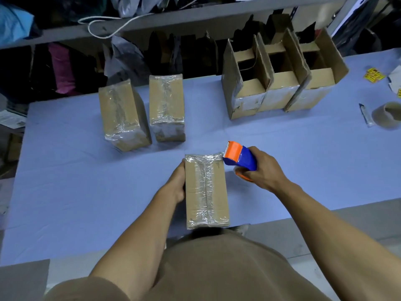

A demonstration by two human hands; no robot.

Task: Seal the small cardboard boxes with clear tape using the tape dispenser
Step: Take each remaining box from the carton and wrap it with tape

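A small cardboard box (206,192) lies near the table's front edge, clear tape running along its middle seam and across its far end. My left hand (175,185) grips its left side. My right hand (263,170) holds the blue and orange tape dispenser (238,157), whose orange head touches the box's far right corner. Two taped boxes, one (122,116) on the left and one (167,107) beside it, lie further back.
Three open cardboard boxes (280,83) stand in a row at the back right on the blue table (76,181). A tape roll (388,115), a small knife (365,115) and yellow labels (374,76) lie at the far right. A cluttered shelf runs behind.
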